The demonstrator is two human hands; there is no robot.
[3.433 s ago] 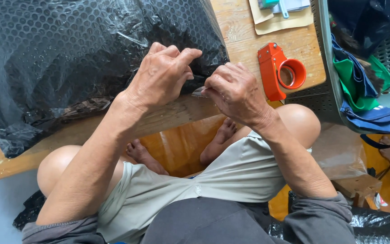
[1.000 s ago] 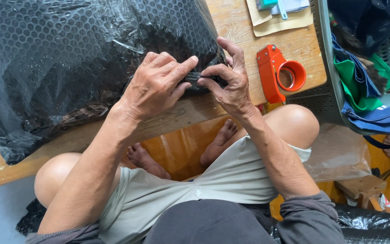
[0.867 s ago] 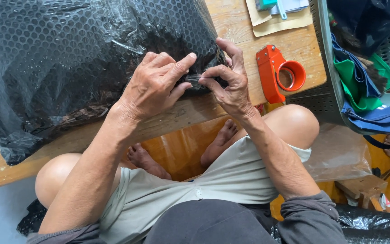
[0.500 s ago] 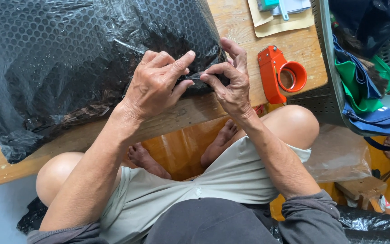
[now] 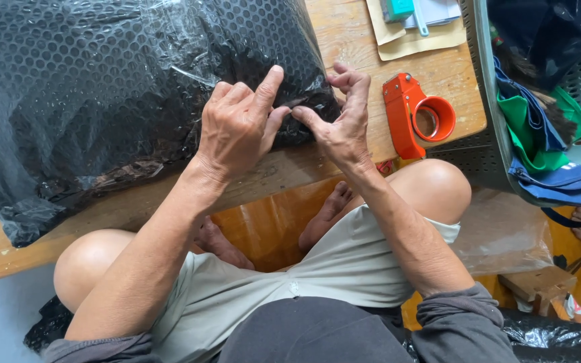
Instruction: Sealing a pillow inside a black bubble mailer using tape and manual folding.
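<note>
Black bubble-wrapped parcel on wooden table — orange tape dispenser just beside.

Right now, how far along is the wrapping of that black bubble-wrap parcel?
Mostly done: the black bubble-wrap parcel is fully covered, with clear tape strips already across its top. In hand: the left hand presses the near corner while the right hand pinches the wrap edge there. Left, probably: taping that corner shut; the orange tape dispenser lies untouched on the wooden table, beside the right hand.
</note>
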